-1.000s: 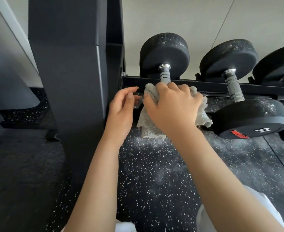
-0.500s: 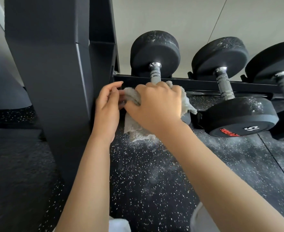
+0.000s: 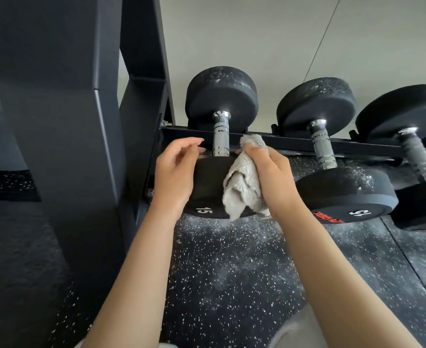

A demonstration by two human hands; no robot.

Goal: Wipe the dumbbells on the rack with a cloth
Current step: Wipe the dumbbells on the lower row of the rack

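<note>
Cloth [image 3: 242, 187] at leftmost dumbbell [image 3: 207, 182] of rack [image 3: 289, 143]

Items as I see them on my feed:

- Right hand [image 3: 272, 179]: fingers curled tight round the grey terry cloth. One bunch stands above the fist. The rest hangs over the near head of the leftmost dumbbell, just right of its knurled handle [image 3: 220, 139].
- Left hand [image 3: 174, 177]: holds nothing, fingers loosely bent and apart, at the left edge of that same head. I cannot tell whether it touches.
- Leftmost dumbbell: black, marked 15 on its near face, handle across the rack's rail, far head dusty.
- Second dumbbell [image 3: 345, 194]: to the right, also marked 15, with red lettering and white dust on both heads.
- Third dumbbell [image 3: 405, 114]: at the right edge, partly cut off.
- Rack upright [image 3: 56, 121]: dark and broad, left of both hands.
- Floor [image 3: 232, 272]: black rubber with white speckles.
</note>
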